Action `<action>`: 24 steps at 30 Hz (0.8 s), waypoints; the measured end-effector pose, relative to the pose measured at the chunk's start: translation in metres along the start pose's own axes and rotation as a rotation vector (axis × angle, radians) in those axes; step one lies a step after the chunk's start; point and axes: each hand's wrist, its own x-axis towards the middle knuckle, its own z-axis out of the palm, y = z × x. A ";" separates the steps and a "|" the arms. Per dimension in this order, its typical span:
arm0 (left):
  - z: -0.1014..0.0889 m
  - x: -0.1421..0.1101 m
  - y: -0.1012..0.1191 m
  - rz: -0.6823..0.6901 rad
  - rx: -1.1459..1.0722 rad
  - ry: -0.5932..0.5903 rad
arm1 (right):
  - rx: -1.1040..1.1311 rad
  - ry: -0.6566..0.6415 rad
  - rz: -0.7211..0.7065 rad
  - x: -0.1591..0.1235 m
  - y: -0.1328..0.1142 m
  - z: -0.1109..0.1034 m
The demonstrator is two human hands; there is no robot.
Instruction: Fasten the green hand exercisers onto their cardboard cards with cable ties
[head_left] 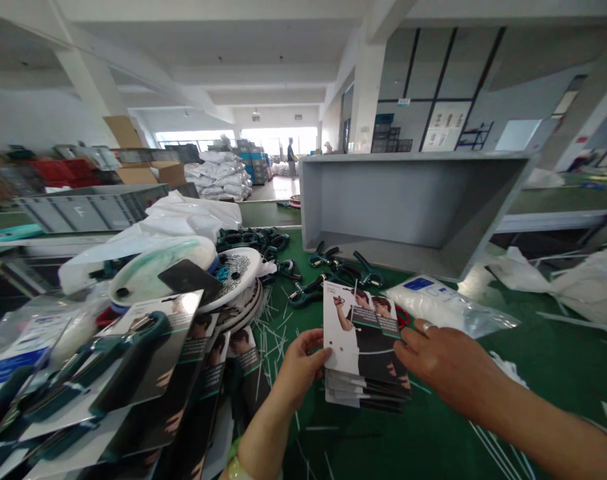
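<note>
A printed cardboard card [366, 337] lies on top of a small stack of similar cards [343, 393] in front of me. My left hand [303, 367] grips the card's left edge, thumb on top. My right hand [433, 353] is at its right edge, fingers pinched together. A thin white cable tie [368, 352] runs across the card from near its punched holes to those fingertips. Just beyond the card lie several dark green spring clamps [333, 267]. To the left, a pile of cards with clamps fastened on them [128, 360] spreads over the table.
A grey plastic crate [383, 207] stands on its side behind the clamps. Round white trays [243, 270], one with small metal parts, sit left. Loose cable ties [278, 333] litter the green table [343, 447]. A clear plastic bag [448, 303] lies right. A person [291, 159] stands far back.
</note>
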 end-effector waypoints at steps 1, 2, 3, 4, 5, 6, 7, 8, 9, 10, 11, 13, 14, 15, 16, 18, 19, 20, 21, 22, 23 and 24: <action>0.001 -0.001 0.002 0.010 0.006 0.007 | -0.009 0.012 -0.008 0.002 0.000 -0.002; 0.001 -0.003 0.003 0.017 0.012 0.013 | -0.017 0.021 -0.019 0.004 0.000 -0.003; 0.002 -0.004 0.005 0.021 0.016 0.018 | -0.022 0.030 -0.030 0.005 -0.001 -0.003; 0.003 -0.005 0.006 0.023 0.014 0.021 | -0.026 0.039 -0.039 0.006 -0.003 -0.002; 0.004 -0.006 0.006 0.016 0.004 0.021 | -0.030 0.053 -0.043 0.007 -0.005 0.000; 0.004 -0.006 0.006 -0.002 -0.022 0.014 | -0.035 0.070 -0.040 0.007 -0.007 0.004; 0.005 -0.006 0.006 -0.031 -0.070 0.001 | -0.039 0.094 -0.034 0.007 -0.010 0.010; 0.005 -0.006 0.005 -0.075 -0.138 -0.017 | -0.041 0.125 -0.024 0.005 -0.014 0.017; 0.006 -0.006 0.003 -0.132 -0.218 -0.040 | -0.038 0.162 -0.014 0.003 -0.018 0.025; 0.007 -0.006 0.001 -0.192 -0.301 -0.064 | -0.028 0.206 -0.004 0.001 -0.022 0.034; 0.009 -0.006 0.000 -0.243 -0.374 -0.083 | -0.012 0.250 0.008 -0.001 -0.025 0.043; 0.013 -0.007 -0.004 -0.287 -0.461 -0.089 | 0.031 0.318 0.040 -0.006 -0.031 0.060; 0.016 -0.008 -0.005 -0.277 -0.472 -0.079 | 0.052 0.342 0.059 -0.007 -0.032 0.066; 0.019 -0.008 -0.006 -0.247 -0.464 -0.059 | 0.074 0.358 0.077 -0.008 -0.033 0.071; 0.023 -0.009 -0.007 -0.205 -0.442 -0.034 | 0.096 0.368 0.098 -0.008 -0.034 0.074; 0.031 -0.009 -0.009 -0.106 -0.374 0.014 | 0.143 0.375 0.143 -0.007 -0.035 0.076; 0.035 -0.008 -0.010 -0.053 -0.336 0.036 | 0.170 0.371 0.175 -0.007 -0.036 0.074; 0.039 -0.008 -0.011 0.001 -0.301 0.059 | 0.200 0.357 0.211 -0.006 -0.038 0.072; 0.042 -0.008 -0.012 0.054 -0.270 0.078 | 0.235 0.337 0.250 -0.007 -0.041 0.069; 0.045 -0.008 -0.013 0.112 -0.238 0.094 | 0.271 0.317 0.285 -0.007 -0.046 0.064; 0.048 -0.008 -0.014 0.177 -0.200 0.114 | 0.306 0.300 0.317 -0.009 -0.051 0.060; 0.051 -0.010 -0.014 0.249 -0.151 0.137 | 0.338 0.289 0.346 -0.010 -0.056 0.056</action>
